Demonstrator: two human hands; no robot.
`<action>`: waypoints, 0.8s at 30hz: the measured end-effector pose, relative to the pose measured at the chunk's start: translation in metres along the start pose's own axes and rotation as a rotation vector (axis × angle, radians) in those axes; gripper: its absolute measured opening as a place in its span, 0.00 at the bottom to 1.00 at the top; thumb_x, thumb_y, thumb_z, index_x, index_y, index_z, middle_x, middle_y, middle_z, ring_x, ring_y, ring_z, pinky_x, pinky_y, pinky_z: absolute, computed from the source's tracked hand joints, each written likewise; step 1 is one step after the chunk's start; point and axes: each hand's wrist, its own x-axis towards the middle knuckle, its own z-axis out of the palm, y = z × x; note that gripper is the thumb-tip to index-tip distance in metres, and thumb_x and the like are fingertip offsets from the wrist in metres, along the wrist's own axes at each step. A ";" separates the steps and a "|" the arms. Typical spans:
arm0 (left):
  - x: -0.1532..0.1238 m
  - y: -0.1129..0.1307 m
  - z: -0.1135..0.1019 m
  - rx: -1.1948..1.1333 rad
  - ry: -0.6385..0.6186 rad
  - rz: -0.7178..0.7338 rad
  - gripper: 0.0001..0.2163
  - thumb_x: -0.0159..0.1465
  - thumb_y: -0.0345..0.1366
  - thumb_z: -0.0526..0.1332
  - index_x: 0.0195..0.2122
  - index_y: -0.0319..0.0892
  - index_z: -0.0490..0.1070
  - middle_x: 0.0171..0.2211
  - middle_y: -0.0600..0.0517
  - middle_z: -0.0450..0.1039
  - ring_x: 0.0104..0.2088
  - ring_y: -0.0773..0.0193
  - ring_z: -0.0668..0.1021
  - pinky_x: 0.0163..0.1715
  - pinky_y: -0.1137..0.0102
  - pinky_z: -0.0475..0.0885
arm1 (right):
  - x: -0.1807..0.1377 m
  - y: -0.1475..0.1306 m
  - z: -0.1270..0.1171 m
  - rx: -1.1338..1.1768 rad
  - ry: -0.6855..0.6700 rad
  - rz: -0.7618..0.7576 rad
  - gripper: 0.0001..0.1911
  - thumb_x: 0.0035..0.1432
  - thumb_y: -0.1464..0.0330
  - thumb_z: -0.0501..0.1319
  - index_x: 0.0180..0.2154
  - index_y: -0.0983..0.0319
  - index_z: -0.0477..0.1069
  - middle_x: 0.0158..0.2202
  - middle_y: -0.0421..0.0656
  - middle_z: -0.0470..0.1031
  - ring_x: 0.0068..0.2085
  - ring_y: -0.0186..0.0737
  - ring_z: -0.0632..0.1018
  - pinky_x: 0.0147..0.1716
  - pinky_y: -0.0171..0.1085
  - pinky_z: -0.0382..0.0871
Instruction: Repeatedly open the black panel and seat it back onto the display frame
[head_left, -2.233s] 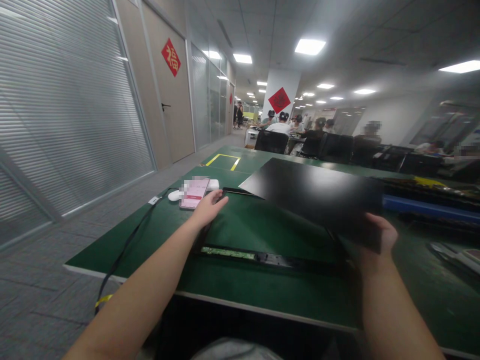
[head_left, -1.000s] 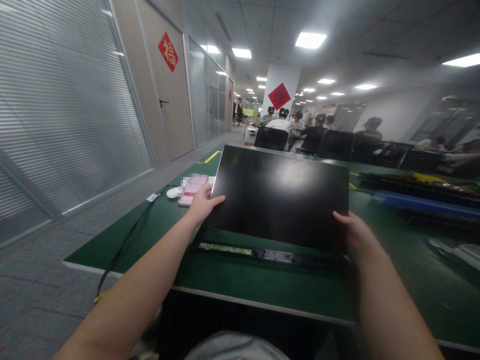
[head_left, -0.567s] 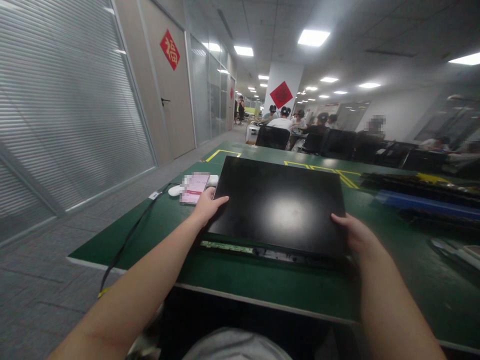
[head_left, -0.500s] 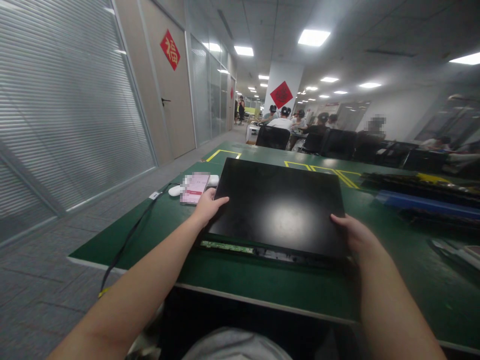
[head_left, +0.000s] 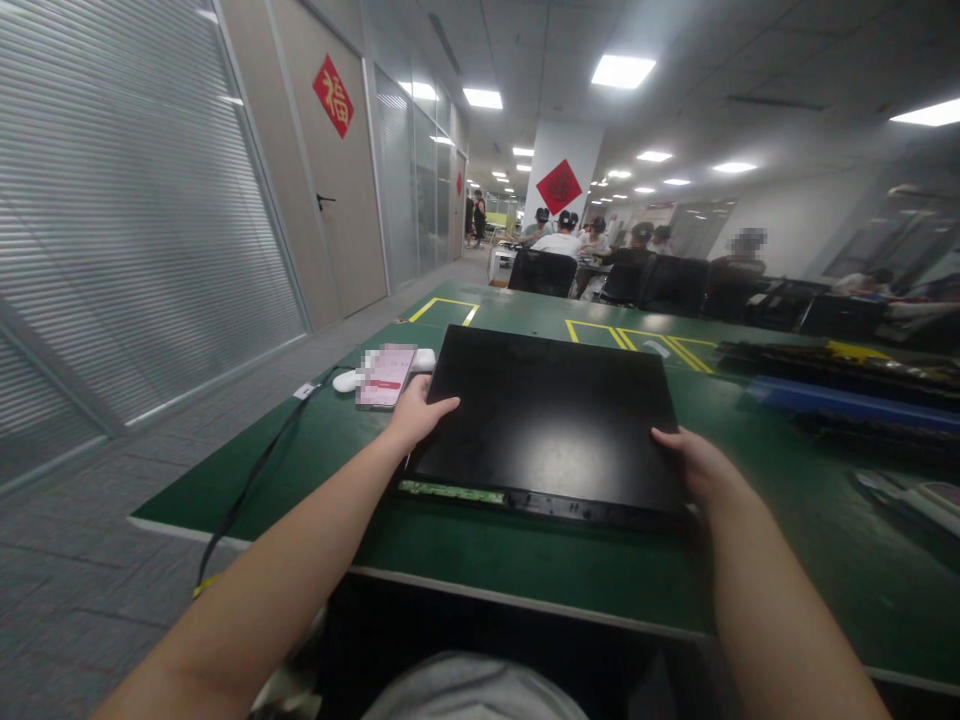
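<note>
A flat black display panel lies over the green table, its dark face up and reflecting light. My left hand grips its left edge, thumb on the face and fingers mostly hidden beneath. At the right edge, my right hand holds it the same way, thumb on top. Along the near side shows a green circuit board strip, beside a black frame strip. Whether the panel rests on that frame or hangs just above it, I cannot tell.
A phone with a pink screen lies left of the panel on a white object. A black cable runs off the table's left edge. Dark stacked parts and a blue strip lie at right. People sit beyond the chairs.
The panel's far edge has dropped a little towards the table, and a small white item behind its far right corner now shows. Both hands keep their hold.
</note>
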 end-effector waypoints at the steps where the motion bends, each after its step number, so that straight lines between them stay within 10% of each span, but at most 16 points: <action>1: 0.000 0.000 0.000 0.001 0.001 -0.005 0.24 0.43 0.36 0.76 0.39 0.44 0.68 0.35 0.48 0.79 0.41 0.48 0.81 0.45 0.54 0.75 | 0.000 0.000 0.000 -0.001 -0.002 0.005 0.20 0.46 0.70 0.66 0.44 0.54 0.70 0.31 0.43 0.80 0.28 0.49 0.79 0.30 0.47 0.73; 24: 0.001 0.000 -0.003 0.165 -0.005 -0.013 0.22 0.46 0.39 0.73 0.39 0.42 0.68 0.36 0.46 0.78 0.41 0.48 0.80 0.44 0.56 0.73 | 0.000 -0.001 0.000 -0.029 0.021 0.005 0.19 0.47 0.71 0.66 0.44 0.56 0.71 0.31 0.45 0.80 0.29 0.48 0.80 0.30 0.47 0.74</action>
